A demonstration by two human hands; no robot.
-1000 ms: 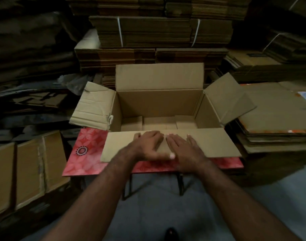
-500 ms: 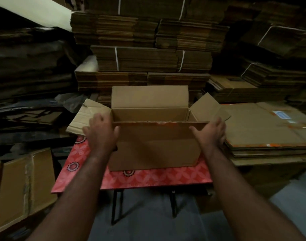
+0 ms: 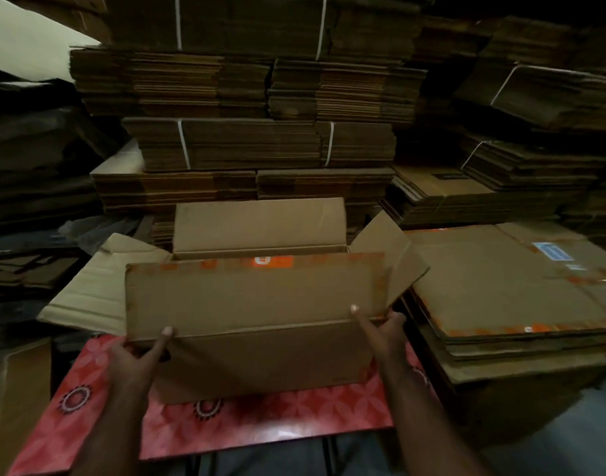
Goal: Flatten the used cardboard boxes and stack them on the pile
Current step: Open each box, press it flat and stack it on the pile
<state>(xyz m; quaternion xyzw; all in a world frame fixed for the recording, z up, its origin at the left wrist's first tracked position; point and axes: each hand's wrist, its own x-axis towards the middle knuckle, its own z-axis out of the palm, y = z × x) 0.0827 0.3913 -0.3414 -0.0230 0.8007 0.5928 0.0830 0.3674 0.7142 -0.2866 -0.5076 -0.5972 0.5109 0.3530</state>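
I hold the box point(image 3: 260, 324) on the red table point(image 3: 277, 427), centre of frame, its long axis across me; left hand point(image 3: 136, 359) and right hand point(image 3: 384, 333) fingers grasp its near-flap fold, pile point(image 3: 501, 286) at right.

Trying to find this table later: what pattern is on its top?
The table top is red-pink with a floral print and dark round medallions, seen in the head view.

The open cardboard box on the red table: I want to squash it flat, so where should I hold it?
Hold the box at its two near corners, from your own side, as the left hand and right hand do now. The near flap stands up and the side flaps splay outward, so those corners are free to grip and push.
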